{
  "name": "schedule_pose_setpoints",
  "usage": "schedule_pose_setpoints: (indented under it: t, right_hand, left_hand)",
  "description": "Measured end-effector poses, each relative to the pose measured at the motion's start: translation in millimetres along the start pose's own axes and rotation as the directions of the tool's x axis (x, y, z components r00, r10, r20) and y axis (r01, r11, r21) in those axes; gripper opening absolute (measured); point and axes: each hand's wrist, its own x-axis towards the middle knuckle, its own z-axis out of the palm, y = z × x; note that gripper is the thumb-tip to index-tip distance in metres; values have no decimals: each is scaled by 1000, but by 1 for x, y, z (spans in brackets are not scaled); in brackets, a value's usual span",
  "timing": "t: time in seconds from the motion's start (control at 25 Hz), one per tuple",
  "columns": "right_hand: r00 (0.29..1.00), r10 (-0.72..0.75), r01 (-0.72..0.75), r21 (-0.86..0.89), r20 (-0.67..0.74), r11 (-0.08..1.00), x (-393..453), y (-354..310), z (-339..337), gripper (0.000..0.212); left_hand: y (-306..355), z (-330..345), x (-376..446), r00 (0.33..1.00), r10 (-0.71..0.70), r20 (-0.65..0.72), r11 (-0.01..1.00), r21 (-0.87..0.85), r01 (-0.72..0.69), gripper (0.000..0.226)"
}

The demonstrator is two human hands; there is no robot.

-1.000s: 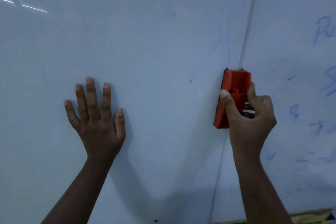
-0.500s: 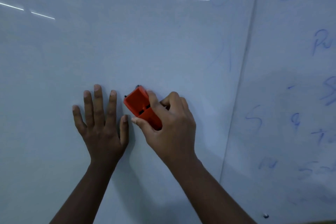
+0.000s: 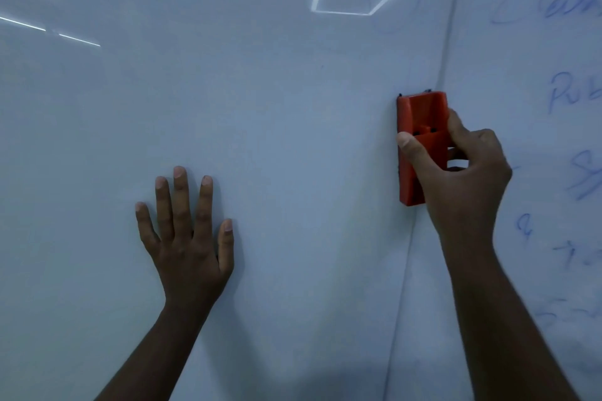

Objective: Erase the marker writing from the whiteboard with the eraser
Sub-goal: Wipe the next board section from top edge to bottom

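Right hand (image 3: 462, 179) gripping red eraser (image 3: 420, 127), upright, pressed to whiteboard (image 3: 260, 107) beside seam. Left hand (image 3: 189, 238) flat on board, fingers straight. Blue writing (image 3: 566, 94) at right.

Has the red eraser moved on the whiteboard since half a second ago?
Yes. The eraser, gripped by the right hand, went rightward, from beside the flat left hand to the vertical board seam.
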Motion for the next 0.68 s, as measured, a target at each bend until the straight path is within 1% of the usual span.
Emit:
schedule_pose_setpoints:
  t: [0.08, 0.12, 0.16, 0.24, 0.28, 0.36, 0.4, 0.48, 0.56, 0.64, 0.68]
  right_hand:
    - [1000, -1, 1, 5, -4, 1000, 2, -10, 8, 68]
    - [1000, -25, 25, -2, 5, 1000, -3, -18, 16, 68]
    - [998, -60, 60, -5, 35, 998, -12, -28, 28, 69]
    - [976, -152, 154, 1, 153, 988, -42, -48, 52, 71]
    - [948, -230, 238, -12, 222, 971, -61, -59, 63, 70]
    - [857, -392, 429, -41, 335, 902, -91, -74, 75, 70]
    - [823, -435, 482, -45, 366, 875, -98, -77, 78, 71]
    - [798, -468, 521, -45, 379, 853, -88, -77, 80, 73]
    - [812, -459, 512, -63, 359, 857, -63, -80, 75, 70]
    - [873, -398, 436, -84, 281, 896, -32, -78, 66, 68]
    - [913, -339, 365, -82, 229, 928, -16, -74, 59, 69]
  left_hand:
    - [1, 0, -1, 1000, 1, 1, 1000, 6, -1, 61]
    - [1, 0, -1, 1000, -2, -1, 1000, 6, 2, 61]
    - [2, 0, 0, 1000, -7, 0, 1000, 5, 7, 60]
    - [4, -1, 0, 1000, -11, 2, 1000, -1, 11, 59]
    - [4, -2, 0, 1000, -11, 3, 1000, -2, 11, 59]
    - [7, -6, 0, 1000, -24, 1, 1000, 4, 24, 59]
    - [9, -9, 1, 999, -48, -4, 999, 11, 48, 58]
    - [13, -14, 16, 994, -105, -35, 994, 8, 105, 53]
    - [16, -19, 45, 990, -122, -74, 992, -11, 122, 49]
    - [14, -22, 78, 992, -80, -100, 997, -13, 80, 48]
    - [11, -24, 96, 992, -53, -113, 999, -10, 53, 49]
